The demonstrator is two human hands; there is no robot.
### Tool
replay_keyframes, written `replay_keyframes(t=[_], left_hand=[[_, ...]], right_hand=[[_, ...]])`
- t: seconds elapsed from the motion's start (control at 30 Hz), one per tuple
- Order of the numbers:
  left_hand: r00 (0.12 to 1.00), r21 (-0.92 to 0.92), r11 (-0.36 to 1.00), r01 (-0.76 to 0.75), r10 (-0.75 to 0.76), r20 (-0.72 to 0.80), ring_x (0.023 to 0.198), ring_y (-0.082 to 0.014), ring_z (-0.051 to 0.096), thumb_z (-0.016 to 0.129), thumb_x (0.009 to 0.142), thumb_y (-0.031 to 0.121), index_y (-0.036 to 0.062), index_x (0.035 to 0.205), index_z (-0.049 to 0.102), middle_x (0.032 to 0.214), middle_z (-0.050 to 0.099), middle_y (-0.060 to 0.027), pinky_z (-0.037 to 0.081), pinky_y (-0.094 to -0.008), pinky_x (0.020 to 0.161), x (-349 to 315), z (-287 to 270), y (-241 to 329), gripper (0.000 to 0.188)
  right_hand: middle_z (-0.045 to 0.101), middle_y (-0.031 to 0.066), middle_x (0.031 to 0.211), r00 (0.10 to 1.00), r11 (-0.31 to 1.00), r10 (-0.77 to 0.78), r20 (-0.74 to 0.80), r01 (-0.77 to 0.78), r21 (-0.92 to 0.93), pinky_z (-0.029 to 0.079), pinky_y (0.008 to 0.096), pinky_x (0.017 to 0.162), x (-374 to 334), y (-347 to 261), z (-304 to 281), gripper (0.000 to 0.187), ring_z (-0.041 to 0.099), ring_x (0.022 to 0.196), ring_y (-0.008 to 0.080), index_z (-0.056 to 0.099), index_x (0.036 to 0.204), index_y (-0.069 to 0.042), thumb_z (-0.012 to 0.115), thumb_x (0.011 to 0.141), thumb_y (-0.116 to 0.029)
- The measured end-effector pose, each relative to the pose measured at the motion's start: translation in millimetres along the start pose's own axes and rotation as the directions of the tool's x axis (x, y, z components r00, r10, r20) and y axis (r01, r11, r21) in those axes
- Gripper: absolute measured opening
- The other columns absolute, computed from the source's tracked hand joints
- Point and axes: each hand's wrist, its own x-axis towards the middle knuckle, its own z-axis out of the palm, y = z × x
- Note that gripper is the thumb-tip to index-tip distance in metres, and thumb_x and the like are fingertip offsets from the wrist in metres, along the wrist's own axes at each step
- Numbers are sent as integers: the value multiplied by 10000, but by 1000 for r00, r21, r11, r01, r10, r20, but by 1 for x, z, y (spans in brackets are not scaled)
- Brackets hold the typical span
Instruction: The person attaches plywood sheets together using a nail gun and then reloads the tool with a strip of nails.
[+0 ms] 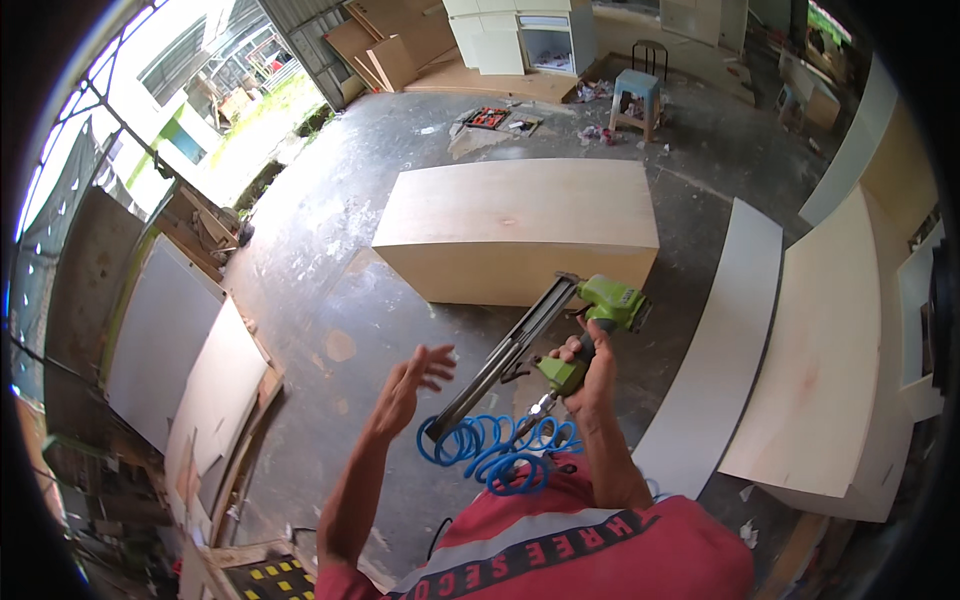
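A green pneumatic nail gun [610,303] with a long grey magazine is gripped in my right hand [592,372], its fingers wrapped round the handle. From the gun's lower end a coiled blue air hose [500,470] hangs down in front of my red shirt. My left hand [412,385] hovers to the left of the magazine, fingers stretched out and holding nothing. Beyond the gun, a long box of pale wood panels [520,205] lies on the floor, apart from both hands.
At right, a white panel [720,330] and a pale wood cabinet box [815,360] lie close by. Board sheets [205,390] lean on the left. Farther off are a blue stool [637,90], an orange-and-black tool case [488,118] and a white cabinet [495,40].
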Motion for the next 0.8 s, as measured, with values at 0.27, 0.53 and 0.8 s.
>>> replay_keyframes(t=[0.27, 0.53, 0.8], left_hand=[[980, -122, 979, 165, -148, 134, 905, -107, 627, 711, 976, 312, 4, 1437, 557, 1178, 692, -74, 499, -265, 702, 18, -33, -5, 576], [988, -507, 862, -19, 93, 121, 850, -119, 684, 727, 951, 170, -45, 1210, 686, 1013, 715, -94, 507, -215, 619, 71, -68, -70, 339], [997, -476, 879, 4, -41, -68, 810, -214, 715, 529, 1008, 234, -42, 1167, 680, 1042, 708, -130, 531, -314, 712, 124, -153, -119, 353]], right_hand=[[495, -12, 690, 996, 985, -74, 41, 79, -155, 509, 368, 708, 83, -5, 48, 366, 512, 576, 120, 566, 1285, -102, 637, 998, -318], [493, -18, 675, 997, 968, -38, 69, 54, -247, 527, 369, 717, 130, -2, 99, 355, 523, 573, 115, 559, 1278, -68, 629, 996, -272], [475, -48, 647, 970, 972, -236, 60, 236, 12, 521, 318, 725, 169, 37, 112, 364, 489, 559, 79, 557, 1271, 6, 590, 1013, -248]])
